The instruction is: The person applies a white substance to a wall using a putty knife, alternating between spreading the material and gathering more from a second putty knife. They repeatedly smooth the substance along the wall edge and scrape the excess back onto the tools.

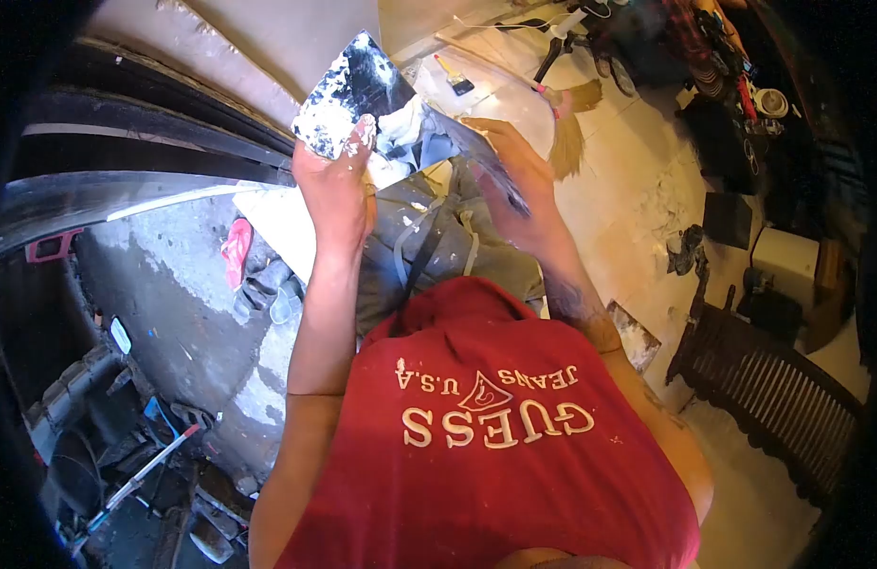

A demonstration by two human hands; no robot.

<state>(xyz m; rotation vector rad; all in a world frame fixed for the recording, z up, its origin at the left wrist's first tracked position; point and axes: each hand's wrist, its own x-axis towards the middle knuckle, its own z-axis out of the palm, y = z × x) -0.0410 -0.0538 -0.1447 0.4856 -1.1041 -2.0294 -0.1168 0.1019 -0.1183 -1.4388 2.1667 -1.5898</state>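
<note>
My left hand [336, 169] grips a dark, square flat board [386, 87] by its near edge, with the thumb on top. White putty [327, 119] is smeared over the board and on that thumb. My right hand [516, 175] is closed on a thin, dark, flat blade [472, 152], perhaps a putty scraper, tilted nearly edge-on against the board's right side. Its handle is hidden in the fingers. Both hands are in front of my lap, over grey trousers [495, 251] spotted with white.
A paintbrush [456, 78] and a broom [569, 123] lie on the tiled floor ahead. Dark slats [154, 133] rise at left, near a pink slipper [236, 251]. A dark wooden slatted bench [770, 389] stands at right, with a pile of items beyond it.
</note>
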